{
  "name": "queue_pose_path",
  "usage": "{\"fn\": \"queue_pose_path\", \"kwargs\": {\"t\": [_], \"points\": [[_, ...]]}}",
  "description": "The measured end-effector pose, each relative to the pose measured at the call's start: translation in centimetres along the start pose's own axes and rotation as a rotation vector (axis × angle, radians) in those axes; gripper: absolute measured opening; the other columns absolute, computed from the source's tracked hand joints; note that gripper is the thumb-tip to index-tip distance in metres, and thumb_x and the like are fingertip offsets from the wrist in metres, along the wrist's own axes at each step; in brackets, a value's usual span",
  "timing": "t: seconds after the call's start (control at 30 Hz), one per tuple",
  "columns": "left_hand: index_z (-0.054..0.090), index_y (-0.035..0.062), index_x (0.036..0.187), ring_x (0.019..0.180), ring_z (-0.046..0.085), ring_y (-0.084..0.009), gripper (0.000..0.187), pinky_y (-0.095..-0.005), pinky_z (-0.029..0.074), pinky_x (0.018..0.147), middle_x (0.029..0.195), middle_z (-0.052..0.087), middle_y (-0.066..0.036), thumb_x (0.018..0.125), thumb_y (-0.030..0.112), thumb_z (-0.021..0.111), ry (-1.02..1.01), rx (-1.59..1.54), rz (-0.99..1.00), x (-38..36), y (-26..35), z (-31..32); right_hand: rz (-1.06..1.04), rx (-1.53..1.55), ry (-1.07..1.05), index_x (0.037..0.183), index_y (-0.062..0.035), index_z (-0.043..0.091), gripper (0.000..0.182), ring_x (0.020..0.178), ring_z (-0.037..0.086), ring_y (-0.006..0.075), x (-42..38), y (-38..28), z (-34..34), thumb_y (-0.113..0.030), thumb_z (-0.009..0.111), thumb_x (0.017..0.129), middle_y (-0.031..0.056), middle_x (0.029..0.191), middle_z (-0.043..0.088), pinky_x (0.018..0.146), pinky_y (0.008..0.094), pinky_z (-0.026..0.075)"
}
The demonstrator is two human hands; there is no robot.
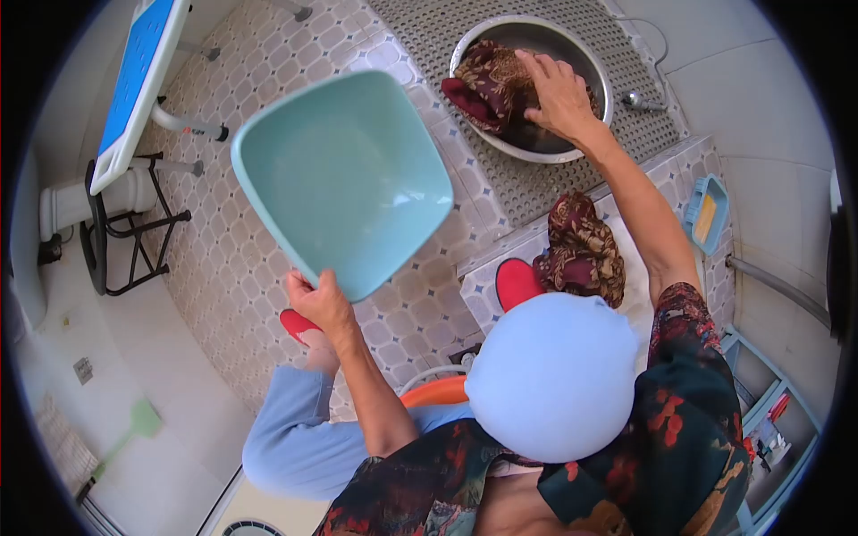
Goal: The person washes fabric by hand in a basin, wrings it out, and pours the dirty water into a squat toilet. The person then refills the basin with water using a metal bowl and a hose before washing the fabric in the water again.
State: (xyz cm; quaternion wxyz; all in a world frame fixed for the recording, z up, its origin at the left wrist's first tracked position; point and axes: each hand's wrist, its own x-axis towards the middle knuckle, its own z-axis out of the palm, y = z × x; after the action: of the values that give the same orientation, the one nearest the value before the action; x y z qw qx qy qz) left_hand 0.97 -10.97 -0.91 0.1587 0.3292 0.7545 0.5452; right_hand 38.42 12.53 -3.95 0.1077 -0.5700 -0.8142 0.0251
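My left hand [322, 302] pinches the near rim of a light teal plastic basin [340, 179], tilted so that its bare inside faces me. My right hand [563, 98] reaches over a round steel basin [541, 158], fingers apart, resting on or just above a dark red patterned cloth [490, 80] bunched inside. Part of that cloth hangs over the basin's left rim. Another cloth of the same pattern [585, 255] lies crumpled on the ledge below, beside my red slipper [518, 283].
The steel basin stands on a perforated grey mat [500, 183]. A blue soap dish [708, 214] with a yellow bar sits at right. On the left are a blue-topped seat [138, 76] and a black folding frame [134, 228]. A pale blue round shape [554, 375] blocks part of my lower view.
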Motion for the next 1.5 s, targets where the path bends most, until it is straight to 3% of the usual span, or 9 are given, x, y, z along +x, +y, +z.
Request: {"fn": "queue_pose_path", "kwargs": {"t": [0.07,0.2,0.33,0.43,0.53,0.67,0.8,1.17,1.5], "points": [[0.042,0.0079,0.074,0.063,0.046,-0.0069,0.022,-0.0212,0.040,0.060,0.072,0.048,0.001,0.071,-0.008,0.056,-0.028,-0.236,-0.301,-0.3,-2.2,0.4,0.014,-0.198,-0.269,0.151,-0.0241,0.010,0.124,0.134,0.029,0.0386,1.1,1.3,-0.1,-0.034,0.089,0.056,0.0131,0.151,0.023,0.101,0.0590,0.032],[0.050,0.0038,0.084,0.067,0.053,-0.0102,0.021,-0.0237,0.044,0.063,0.079,0.055,-0.001,0.069,-0.010,0.053,-0.052,-0.388,-0.475,-1.6,-6.3,1.3,-0.066,-0.383,-0.510,0.152,-0.0228,-0.003,0.144,0.140,0.019,0.0430,1.0,1.8,3.8,-0.051,0.090,0.047,0.0211,0.153,0.015,0.106,0.0643,0.025],[0.055,-0.0020,0.102,0.075,0.058,-0.0149,0.038,-0.0269,0.048,0.070,0.088,0.058,-0.005,0.065,-0.011,0.051,-0.114,-0.515,-0.621,-2.5,-8.4,2.2,-0.058,-0.485,-0.387,0.153,-0.0192,0.007,0.118,0.134,0.030,0.0444,0.8,2.5,7.7,-0.034,0.083,0.064,0.0230,0.150,0.021,0.104,0.0602,0.030],[0.055,-0.0030,0.106,0.077,0.058,-0.0160,0.043,-0.0276,0.049,0.071,0.091,0.059,-0.005,0.064,-0.010,0.050,-0.133,-0.595,-0.661,-3.0,-9.7,3.0,0.023,-0.293,-0.303,0.149,-0.0208,0.022,0.097,0.120,0.050,0.0393,2.6,4.3,9.5,-0.021,0.076,0.068,0.0220,0.139,0.043,0.096,0.0510,0.042],[0.054,-0.0030,0.108,0.079,0.059,-0.0180,0.045,-0.0299,0.050,0.074,0.092,0.059,-0.006,0.064,-0.010,0.049,-0.169,-0.630,-0.662,-4.0,-12.1,2.6,0.250,0.106,-0.209,0.131,-0.0187,0.047,0.065,0.093,0.065,0.0364,3.0,4.6,6.8,-0.015,0.070,0.070,0.0180,0.097,0.068,0.080,0.0463,0.051],[0.054,-0.0026,0.110,0.080,0.060,-0.0198,0.048,-0.0313,0.050,0.075,0.093,0.060,-0.006,0.063,-0.010,0.048,-0.194,-0.645,-0.685,-4.7,-13.9,3.1,0.311,0.420,0.006,0.119,-0.0121,0.060,0.051,0.098,0.064,0.0344,2.1,6.4,6.6,-0.021,0.074,0.071,0.0151,0.104,0.068,0.085,0.0380,0.051],[0.055,-0.0014,0.106,0.077,0.058,-0.0161,0.041,-0.0279,0.049,0.072,0.092,0.059,-0.005,0.066,-0.009,0.051,-0.158,-0.614,-0.681,-5.2,-11.8,4.4,0.339,0.819,0.049,0.112,0.0009,0.061,0.043,0.093,0.062,0.0151,0.7,5.1,3.8,-0.004,0.075,0.072,0.0067,0.103,0.069,0.086,0.0300,0.048],[0.056,-0.0015,0.102,0.075,0.056,-0.0143,0.033,-0.0266,0.046,0.072,0.090,0.059,-0.004,0.069,-0.005,0.056,-0.132,-0.307,-0.663,-6.6,-13.7,5.6,0.255,1.199,-0.162,0.122,0.0006,0.054,0.057,0.104,0.061,0.0173,-0.5,-7.1,-7.3,0.002,0.076,0.070,0.0103,0.113,0.064,0.092,0.0327,0.050],[0.058,-0.0026,0.098,0.075,0.057,-0.0144,0.029,-0.0275,0.046,0.070,0.087,0.061,-0.005,0.069,-0.001,0.060,-0.212,-0.245,-0.678,-6.2,-15.2,5.0,0.406,1.711,-0.441,0.114,0.0060,0.056,0.057,0.099,0.063,0.0239,-3.3,-17.6,10.4,-0.008,0.079,0.064,0.0145,0.107,0.067,0.090,0.0335,0.048]]}}
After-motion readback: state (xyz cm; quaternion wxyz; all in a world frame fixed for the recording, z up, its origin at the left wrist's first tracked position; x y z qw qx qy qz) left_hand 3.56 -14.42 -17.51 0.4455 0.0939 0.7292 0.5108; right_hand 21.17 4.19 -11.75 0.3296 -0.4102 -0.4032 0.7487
